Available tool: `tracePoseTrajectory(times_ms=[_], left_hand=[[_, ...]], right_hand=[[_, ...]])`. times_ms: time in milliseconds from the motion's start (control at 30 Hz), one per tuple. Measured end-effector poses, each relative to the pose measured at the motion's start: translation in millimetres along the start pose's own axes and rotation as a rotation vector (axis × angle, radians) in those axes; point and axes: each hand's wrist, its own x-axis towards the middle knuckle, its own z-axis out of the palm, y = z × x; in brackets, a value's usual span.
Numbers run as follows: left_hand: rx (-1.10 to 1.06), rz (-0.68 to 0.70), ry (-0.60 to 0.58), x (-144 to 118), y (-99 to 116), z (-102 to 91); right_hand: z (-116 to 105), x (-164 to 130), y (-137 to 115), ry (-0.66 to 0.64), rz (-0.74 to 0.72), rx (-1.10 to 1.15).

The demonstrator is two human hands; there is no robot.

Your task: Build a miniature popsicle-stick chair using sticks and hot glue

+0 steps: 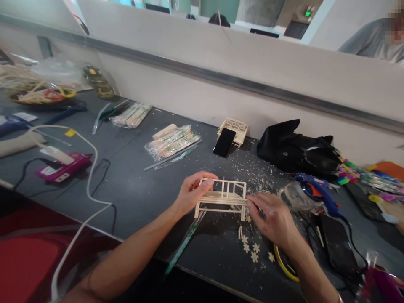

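While the left hand [193,191] grips one end, the wooden frame [222,200] sits between — right hand [273,215] at the other, hold unclear.

Dark table [126,185] against a white partition [176,90] with grey rail [189,67]; green sign [308,13] glowing in the room beyond.

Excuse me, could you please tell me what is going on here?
A person's left hand grips the left end of a miniature wooden bench; the right hand is at its right end. Flower-shaped pieces lie on the table nearby. Farther back, a black phone is in front of a similar miniature.
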Motion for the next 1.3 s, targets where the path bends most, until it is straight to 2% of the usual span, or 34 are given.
tracePoseTrajectory(times_ms=[633,800,1000,1167,1300], left_hand=[[-0.050,-0.009,0.010,1,-3,1.2],[-0.066,-0.026,0.000,1,-3,1.6],[-0.032,0.014,0.023,1,-2,2.6],[-0.034,0.009,0.041,1,-3,4.2],[-0.075,-0.001,0.036,2,-5,5.7]], right_hand=[[0,0,3,-0.015,-0.015,0.012],[-7,1,2,0.023,-0.032,0.008],[-16,4,-12,0.091,0.020,0.061],[-7,11,-29,0.100,0.092,0.026],[-2,20,-38,0.101,0.069,-0.008]])
